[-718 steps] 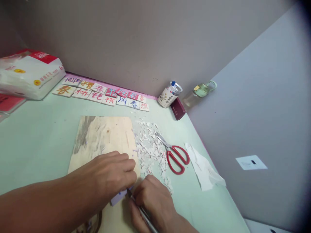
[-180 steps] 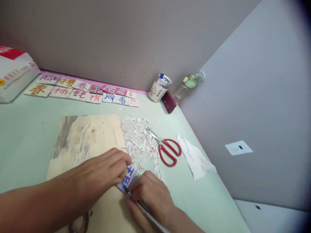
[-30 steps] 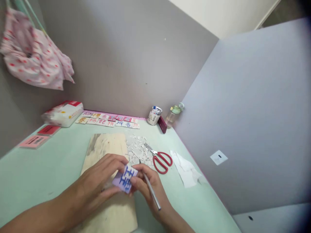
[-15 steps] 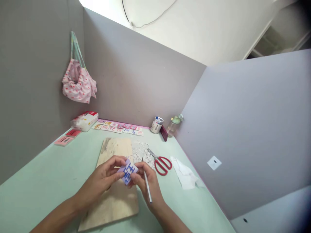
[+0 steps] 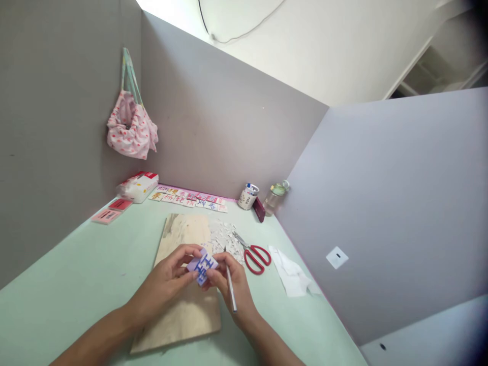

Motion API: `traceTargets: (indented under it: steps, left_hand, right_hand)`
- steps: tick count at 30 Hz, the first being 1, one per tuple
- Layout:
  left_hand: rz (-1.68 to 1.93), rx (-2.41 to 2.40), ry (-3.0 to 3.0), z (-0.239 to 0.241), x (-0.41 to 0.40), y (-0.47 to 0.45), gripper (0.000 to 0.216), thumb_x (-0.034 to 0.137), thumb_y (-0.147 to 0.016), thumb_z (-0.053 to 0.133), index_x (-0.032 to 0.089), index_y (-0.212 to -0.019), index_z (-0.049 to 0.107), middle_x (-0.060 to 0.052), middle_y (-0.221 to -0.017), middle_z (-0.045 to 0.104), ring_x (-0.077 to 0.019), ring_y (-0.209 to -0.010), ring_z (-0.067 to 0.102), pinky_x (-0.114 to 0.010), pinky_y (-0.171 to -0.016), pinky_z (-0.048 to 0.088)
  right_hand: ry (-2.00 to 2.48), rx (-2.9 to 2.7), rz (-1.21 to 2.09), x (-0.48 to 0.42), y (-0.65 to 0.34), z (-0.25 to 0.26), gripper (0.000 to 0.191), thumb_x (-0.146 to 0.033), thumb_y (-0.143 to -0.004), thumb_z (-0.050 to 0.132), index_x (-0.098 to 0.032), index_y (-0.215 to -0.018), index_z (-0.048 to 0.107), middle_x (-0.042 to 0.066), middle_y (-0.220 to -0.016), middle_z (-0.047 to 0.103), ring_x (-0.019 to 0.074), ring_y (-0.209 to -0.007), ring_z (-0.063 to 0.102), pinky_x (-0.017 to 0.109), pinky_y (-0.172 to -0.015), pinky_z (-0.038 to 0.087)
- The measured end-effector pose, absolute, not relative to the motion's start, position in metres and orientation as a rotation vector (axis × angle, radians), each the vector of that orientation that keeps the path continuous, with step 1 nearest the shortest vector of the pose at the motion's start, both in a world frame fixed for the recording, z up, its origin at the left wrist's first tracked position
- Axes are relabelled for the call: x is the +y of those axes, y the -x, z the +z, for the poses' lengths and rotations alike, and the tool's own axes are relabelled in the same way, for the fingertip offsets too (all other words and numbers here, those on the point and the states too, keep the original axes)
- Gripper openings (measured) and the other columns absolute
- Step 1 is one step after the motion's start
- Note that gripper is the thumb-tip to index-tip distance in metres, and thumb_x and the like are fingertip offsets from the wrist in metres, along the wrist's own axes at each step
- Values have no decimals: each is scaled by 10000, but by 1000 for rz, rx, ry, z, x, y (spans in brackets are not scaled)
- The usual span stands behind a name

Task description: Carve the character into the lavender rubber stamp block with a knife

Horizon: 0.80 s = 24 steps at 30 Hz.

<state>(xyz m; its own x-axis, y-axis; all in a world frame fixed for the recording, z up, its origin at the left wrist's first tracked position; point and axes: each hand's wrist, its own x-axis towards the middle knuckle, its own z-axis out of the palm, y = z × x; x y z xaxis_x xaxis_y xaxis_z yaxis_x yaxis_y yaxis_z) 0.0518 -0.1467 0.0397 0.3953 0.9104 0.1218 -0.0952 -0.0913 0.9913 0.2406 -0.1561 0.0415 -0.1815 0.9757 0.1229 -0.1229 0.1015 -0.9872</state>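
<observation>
Over the wooden board [image 5: 186, 315], my left hand [image 5: 168, 274] pinches a small purple-and-white paper piece [image 5: 202, 267] bearing a blue cut-out character. The fingertips of my right hand [image 5: 232, 279] grip the right edge of that same piece. A slim silver craft knife [image 5: 231, 290] rests between my right fingers, its dark pointed tip facing away from me and its handle lying along the hand. Just past my right hand, white paper scraps [image 5: 224, 234] are scattered beside the board. Red-handled scissors [image 5: 257, 258] lie to the right of them.
Character cards [image 5: 186, 199] stand in rows along the back. A tissue pack [image 5: 139, 187] and red cards [image 5: 107, 216] are at left. A decorated can [image 5: 247, 198], dark red box [image 5: 259, 209] and bottle [image 5: 275, 198] stand at back right. White tissue [image 5: 292, 274] lies right.
The view has shifted slightly, so the surroundings sit a little further right. Both hands keep hold of the paper piece, which has tilted slightly; the knife stays in my right hand.
</observation>
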Motion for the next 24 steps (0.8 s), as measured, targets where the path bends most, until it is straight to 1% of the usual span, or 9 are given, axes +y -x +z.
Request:
traceTargets:
  steps: [3, 5, 9, 11, 15, 19, 24]
  left_hand:
    - [1013, 790, -1403, 39, -147, -51, 266, 434, -957, 594, 246, -1143, 562, -102, -1411, 537, -268, -1294, 577, -382, -1017, 520]
    - [1008, 781, -1406, 37, -146, -51, 272, 439, -955, 600, 247, -1141, 558, -101, -1402, 546, -266, -1285, 585, -374, -996, 534]
    - [1000, 776, -1415, 37, -146, -51, 263, 361, -915, 658, 248, -1123, 543, -82, -1350, 576, -246, -1228, 629, -360, -989, 538]
    - [998, 786, -1428, 37, -146, -51, 242, 330, -918, 645, 251, -1124, 547, -78, -1366, 564, -245, -1238, 625, -360, -1000, 532]
    - [1011, 802, -1461, 35, -147, -51, 227, 332, -942, 582, 246, -1150, 555, -90, -1412, 529, -254, -1287, 596, -373, -1043, 511]
    - [1023, 793, -1498, 32, -145, -50, 232, 327, -942, 568, 244, -1159, 567, -94, -1393, 535, -245, -1234, 617, -395, -1050, 507]
    - [1020, 795, -1512, 34, -146, -49, 210, 338, -957, 567, 242, -1143, 586, -96, -1404, 521, -239, -1207, 625, -386, -1035, 514]
  right_hand:
    - [952, -1316, 1319, -155, -241, 39, 407, -488, -777, 850, -169, -914, 638, 7, -721, 719, 153, -614, 684, 276, -644, 569]
    - [952, -1322, 1320, -155, -241, 39, 412, -495, -780, 846, -169, -919, 635, 6, -714, 717, 154, -619, 682, 274, -644, 568]
    - [957, -1334, 1316, -156, -241, 40, 417, -500, -771, 853, -174, -915, 638, 3, -692, 712, 158, -612, 678, 273, -646, 564]
    - [960, -1336, 1316, -157, -241, 41, 417, -505, -763, 857, -179, -901, 637, -1, -684, 709, 162, -607, 680, 277, -649, 565]
    - [963, -1339, 1325, -156, -241, 41, 402, -505, -784, 840, -182, -905, 633, -3, -696, 708, 163, -611, 684, 279, -654, 568]
    - [958, -1343, 1346, -155, -243, 39, 389, -498, -802, 825, -182, -922, 632, -2, -720, 711, 160, -625, 684, 279, -659, 568]
    - [939, -1345, 1391, -154, -245, 37, 410, -516, -807, 813, -178, -946, 628, 5, -758, 714, 162, -664, 693, 289, -694, 580]
